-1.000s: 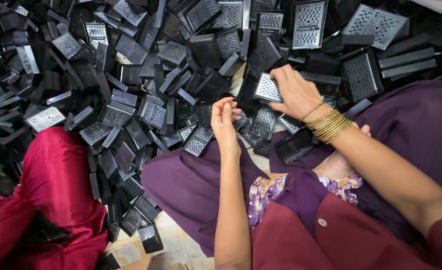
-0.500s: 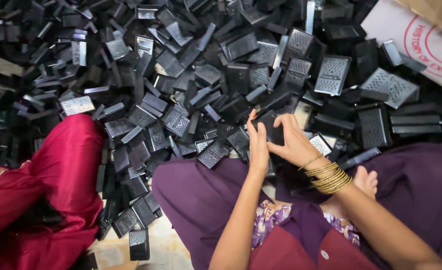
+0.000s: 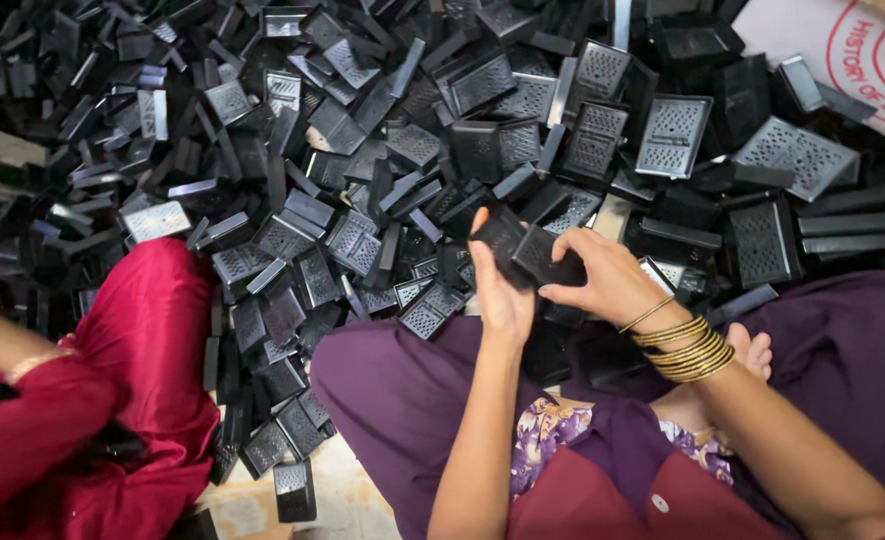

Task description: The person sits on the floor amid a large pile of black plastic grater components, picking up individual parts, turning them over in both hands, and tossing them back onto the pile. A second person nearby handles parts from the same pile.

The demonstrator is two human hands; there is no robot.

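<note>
**Two hands on black perforated pieces above a heap of the same**

The left hand [image 3: 503, 300] and the right hand [image 3: 608, 280] meet just right of the middle of the view, over a purple-clad lap [image 3: 403, 390]. The left hand's grip is closed around a small black rectangular piece [image 3: 498, 240], fingers wrapped behind it and thumb pointing toward 12 o'clock. The right hand's grip pinches a second black piece [image 3: 548, 262], thumb below and fingers on top; the two pieces touch or overlap, and I cannot tell whether they are joined. A stack of gold bangles [image 3: 685, 348] sits on the right wrist.

From 9 o'clock round through 12 to 3 o'clock of the hands spreads a big loose heap of black plastic parts [image 3: 363, 170], shallow tray-like shells and flat grilles pierced with rows of little holes, lying at all angles, some face up, some on edge. No bin or box holds them; they lie straight on the floor [image 3: 348, 495], a pale patch of which shows at 7 o'clock. Larger grille panels [image 3: 673, 135] lie toward 1 o'clock.

At 2 o'clock, in the far corner, a piece of cardboard with red print [image 3: 843, 60] lies beside the heap. At 8 o'clock another person's red garment [image 3: 133, 400] rests against the heap. A bare foot [image 3: 753, 350] shows just at 4 o'clock of the bangles
</note>
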